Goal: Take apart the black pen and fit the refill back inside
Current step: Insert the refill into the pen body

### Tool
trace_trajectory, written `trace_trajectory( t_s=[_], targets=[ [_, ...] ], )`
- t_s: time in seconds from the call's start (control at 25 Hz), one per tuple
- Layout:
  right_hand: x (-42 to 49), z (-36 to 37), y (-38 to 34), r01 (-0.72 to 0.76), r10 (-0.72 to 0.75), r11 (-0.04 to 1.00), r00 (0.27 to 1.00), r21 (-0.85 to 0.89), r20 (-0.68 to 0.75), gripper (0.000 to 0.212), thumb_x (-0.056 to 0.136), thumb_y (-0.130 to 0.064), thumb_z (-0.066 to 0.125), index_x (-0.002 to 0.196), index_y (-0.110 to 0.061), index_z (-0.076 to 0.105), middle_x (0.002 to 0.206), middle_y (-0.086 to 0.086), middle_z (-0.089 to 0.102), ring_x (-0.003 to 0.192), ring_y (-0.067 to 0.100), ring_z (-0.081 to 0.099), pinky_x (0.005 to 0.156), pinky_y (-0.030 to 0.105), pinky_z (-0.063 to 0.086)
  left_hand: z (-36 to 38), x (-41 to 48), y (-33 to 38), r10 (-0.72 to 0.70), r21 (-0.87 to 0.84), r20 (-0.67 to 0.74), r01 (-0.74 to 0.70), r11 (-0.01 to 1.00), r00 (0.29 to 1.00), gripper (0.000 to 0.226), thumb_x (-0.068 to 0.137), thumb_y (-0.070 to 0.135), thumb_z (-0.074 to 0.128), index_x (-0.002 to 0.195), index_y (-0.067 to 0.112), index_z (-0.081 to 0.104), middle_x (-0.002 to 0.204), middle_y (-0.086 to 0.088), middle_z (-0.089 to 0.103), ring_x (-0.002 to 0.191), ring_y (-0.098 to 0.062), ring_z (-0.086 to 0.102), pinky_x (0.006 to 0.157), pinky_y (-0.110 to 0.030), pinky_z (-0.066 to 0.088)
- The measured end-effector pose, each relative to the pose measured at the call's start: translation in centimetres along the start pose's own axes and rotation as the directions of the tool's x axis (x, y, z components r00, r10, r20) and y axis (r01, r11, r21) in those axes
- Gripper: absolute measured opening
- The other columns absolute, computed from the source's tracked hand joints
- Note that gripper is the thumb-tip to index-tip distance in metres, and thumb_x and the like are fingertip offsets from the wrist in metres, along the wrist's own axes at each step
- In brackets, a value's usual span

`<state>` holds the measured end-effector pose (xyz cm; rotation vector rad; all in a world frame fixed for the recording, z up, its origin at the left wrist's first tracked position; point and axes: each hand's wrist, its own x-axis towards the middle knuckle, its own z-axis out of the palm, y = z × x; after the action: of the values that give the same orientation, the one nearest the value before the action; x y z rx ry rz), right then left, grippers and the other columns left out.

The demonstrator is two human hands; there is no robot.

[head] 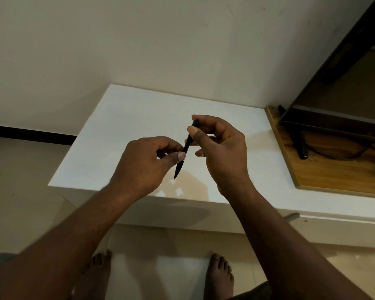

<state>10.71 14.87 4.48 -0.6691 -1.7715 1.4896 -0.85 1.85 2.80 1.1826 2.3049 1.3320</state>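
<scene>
The black pen [187, 146] is held in the air above the white table top [121, 128], tilted, with its tip pointing down towards me. My right hand [223, 152] pinches the upper end of the barrel between thumb and fingers. My left hand [145, 163] pinches the lower part near the tip with thumb and forefinger. The pen looks whole; no refill shows outside it.
A wooden board [333, 169] lies on the right of the table, carrying a dark screen on a stand [333, 118] with a cable. A wall runs behind the table. My bare feet [219, 276] stand on the tiled floor below the front edge.
</scene>
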Motion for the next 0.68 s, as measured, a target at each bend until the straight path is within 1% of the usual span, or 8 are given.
trace_trajectory(
  t_s=[0.24, 0.36, 0.4, 0.48, 0.56, 0.6, 0.68],
  targets=[
    [-0.2, 0.2, 0.0, -0.022, 0.023, 1.000, 0.999, -0.018, 0.035, 0.023, 0.093, -0.017, 0.078, 0.115, -0.022, 0.077, 0.098, -0.003, 0.079, 0.087, 0.016, 0.079, 0.065, 0.024, 0.057, 0.1, -0.1, -0.1, 0.006, -0.023, -0.011, -0.006, 1.000, 1.000, 0.013, 0.089, 0.043, 0.073, 0.098, 0.034, 0.078, 0.088, 0.021, 0.074, 0.087, 0.002, 0.066, 0.069, -0.015, 0.043],
    [-0.2, 0.1, -0.3, 0.037, -0.027, 0.994, 0.995, -0.104, 0.097, 0.023, 0.092, -0.020, 0.079, 0.115, -0.023, 0.077, 0.100, -0.005, 0.079, 0.088, 0.017, 0.078, 0.072, 0.033, 0.061, 0.2, -0.1, 0.0, 0.002, -0.023, -0.023, -0.002, 1.000, 1.000, 0.013, 0.089, 0.043, 0.073, 0.093, 0.032, 0.077, 0.084, 0.020, 0.073, 0.085, 0.002, 0.066, 0.068, -0.015, 0.042],
    [0.0, -0.1, -0.5, 0.060, -0.045, 0.990, 0.992, -0.129, 0.118, 0.023, 0.093, -0.022, 0.079, 0.116, -0.024, 0.077, 0.099, -0.005, 0.079, 0.088, 0.016, 0.078, 0.073, 0.034, 0.062, 0.2, -0.1, 0.0, 0.003, -0.026, -0.029, -0.004, 1.000, 1.000, 0.013, 0.089, 0.043, 0.072, 0.093, 0.032, 0.076, 0.083, 0.019, 0.073, 0.085, 0.002, 0.066, 0.068, -0.015, 0.042],
    [0.8, -1.1, -0.6, 0.061, -0.040, 0.983, 0.992, -0.172, 0.118, 0.022, 0.095, -0.028, 0.076, 0.117, -0.026, 0.075, 0.098, -0.004, 0.080, 0.086, 0.014, 0.079, 0.069, 0.030, 0.062, 0.1, -0.1, 0.1, 0.005, -0.035, -0.043, -0.006, 0.999, 0.999, 0.013, 0.090, 0.043, 0.072, 0.091, 0.031, 0.075, 0.082, 0.018, 0.073, 0.083, -0.001, 0.067, 0.068, -0.016, 0.043],
    [2.0, -2.8, -0.4, 0.000, 0.020, 0.961, 0.997, -0.276, 0.070, 0.016, 0.096, -0.032, 0.075, 0.110, -0.027, 0.077, 0.097, -0.006, 0.080, 0.083, 0.009, 0.079, 0.065, 0.030, 0.062, 0.0, -0.1, 0.1, -0.017, -0.051, -0.054, 0.014, 0.999, 0.998, 0.013, 0.090, 0.043, 0.072, 0.087, 0.030, 0.074, 0.077, 0.017, 0.073, 0.078, -0.002, 0.067, 0.066, -0.014, 0.043],
    [2.6, -3.8, -0.1, -0.016, 0.038, 0.927, 0.998, -0.375, 0.051, 0.012, 0.095, -0.033, 0.075, 0.106, -0.028, 0.077, 0.094, -0.008, 0.079, 0.081, 0.006, 0.078, 0.065, 0.031, 0.062, 0.1, -0.2, 0.1, -0.035, -0.060, -0.054, 0.032, 0.998, 0.998, 0.013, 0.089, 0.043, 0.073, 0.086, 0.030, 0.074, 0.075, 0.016, 0.072, 0.075, -0.002, 0.067, 0.064, -0.013, 0.043],
    [3.7, -5.8, 1.0, -0.014, 0.049, 0.814, 0.998, -0.580, 0.045, 0.007, 0.094, -0.034, 0.075, 0.100, -0.030, 0.078, 0.088, -0.012, 0.078, 0.075, 0.001, 0.075, 0.068, 0.026, 0.058, 0.2, -0.3, 0.0, -0.060, -0.066, -0.050, 0.057, 0.996, 0.997, 0.013, 0.088, 0.043, 0.074, 0.084, 0.031, 0.073, 0.073, 0.016, 0.072, 0.071, -0.001, 0.066, 0.060, -0.008, 0.041]
  ],
)
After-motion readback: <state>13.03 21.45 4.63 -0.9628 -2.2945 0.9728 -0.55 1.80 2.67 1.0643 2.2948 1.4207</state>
